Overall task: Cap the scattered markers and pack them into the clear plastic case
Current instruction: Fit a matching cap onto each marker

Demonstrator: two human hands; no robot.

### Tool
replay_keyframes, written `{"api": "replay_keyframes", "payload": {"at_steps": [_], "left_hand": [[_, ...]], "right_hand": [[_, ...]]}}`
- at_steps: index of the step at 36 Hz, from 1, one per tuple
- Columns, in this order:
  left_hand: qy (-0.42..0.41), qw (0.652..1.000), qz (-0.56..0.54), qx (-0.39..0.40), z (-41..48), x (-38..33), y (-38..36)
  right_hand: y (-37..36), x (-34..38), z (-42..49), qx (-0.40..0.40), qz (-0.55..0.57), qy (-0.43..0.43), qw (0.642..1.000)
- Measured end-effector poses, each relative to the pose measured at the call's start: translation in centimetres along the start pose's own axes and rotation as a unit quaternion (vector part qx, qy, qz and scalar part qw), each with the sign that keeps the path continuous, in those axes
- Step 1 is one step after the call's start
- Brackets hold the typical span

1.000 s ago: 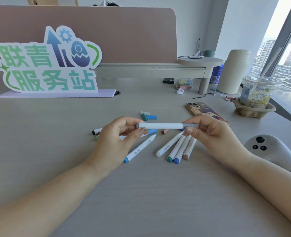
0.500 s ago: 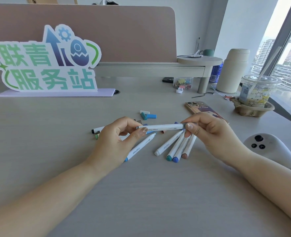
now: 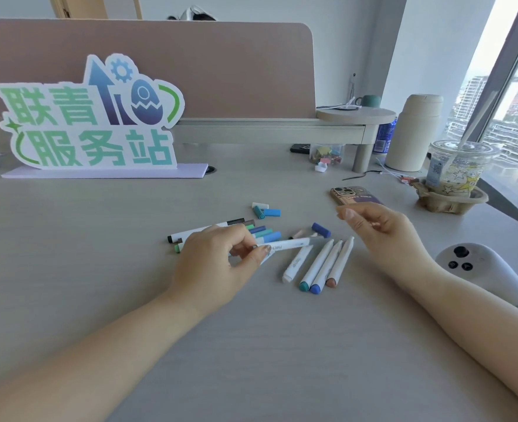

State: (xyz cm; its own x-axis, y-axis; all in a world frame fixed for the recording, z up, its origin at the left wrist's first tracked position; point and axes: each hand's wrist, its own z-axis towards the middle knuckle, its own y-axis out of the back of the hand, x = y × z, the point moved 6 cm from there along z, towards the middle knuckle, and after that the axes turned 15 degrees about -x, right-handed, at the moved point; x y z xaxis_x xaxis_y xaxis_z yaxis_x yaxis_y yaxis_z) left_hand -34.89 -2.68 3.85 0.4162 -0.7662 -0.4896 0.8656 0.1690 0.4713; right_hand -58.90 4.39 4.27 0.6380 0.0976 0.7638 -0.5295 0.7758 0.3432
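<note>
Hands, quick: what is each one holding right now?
Left hand: pinching one white marker near its end.
Right hand: fingers loosely curled, nothing visible in it, not touching the marker.

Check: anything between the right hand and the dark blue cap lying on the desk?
Nothing visible. The dark blue cap lies on the desk just left of the right hand, with bare surface between them. The marker pinched by the left hand ends just camera-side of the cap, not across the path.
</note>
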Motion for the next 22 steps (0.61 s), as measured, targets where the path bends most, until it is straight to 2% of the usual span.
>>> {"api": "replay_keyframes", "payload": {"at_steps": [3, 7, 10, 14, 17, 22], "left_hand": [[-0.034, 0.997, 0.062, 0.014, -0.3, 0.2, -0.4], [-0.052, 0.993, 0.103, 0.028, -0.5, 0.3, -0.7], [-0.059, 0.993, 0.085, 0.064, -0.8, 0.1, -1.2], [-0.154, 0.977, 0.071, 0.13, -1.6, -1.3, -2.2], [-0.177, 0.966, 0.079, 0.171, -2.2, -1.4, -2.8], [-0.173, 0.973, 0.073, 0.133, -1.9, -1.3, -2.5]], "right_hand": [[0.5, -0.7, 0.0, -0.021, 0.005, -0.033, 0.999], [0.1, -0.5, -0.2, -0.006, -0.013, -0.021, 1.0], [-0.1, -0.3, -0.2, -0.007, -0.028, -0.012, 1.0], [-0.4, -0.2, -0.3, 0.003, -0.049, -0.001, 0.999], [-0.4, -0.1, -0.4, 0.006, -0.053, 0.002, 0.999], [-0.3, -0.1, -0.4, 0.013, -0.058, 0.005, 0.998]]}}
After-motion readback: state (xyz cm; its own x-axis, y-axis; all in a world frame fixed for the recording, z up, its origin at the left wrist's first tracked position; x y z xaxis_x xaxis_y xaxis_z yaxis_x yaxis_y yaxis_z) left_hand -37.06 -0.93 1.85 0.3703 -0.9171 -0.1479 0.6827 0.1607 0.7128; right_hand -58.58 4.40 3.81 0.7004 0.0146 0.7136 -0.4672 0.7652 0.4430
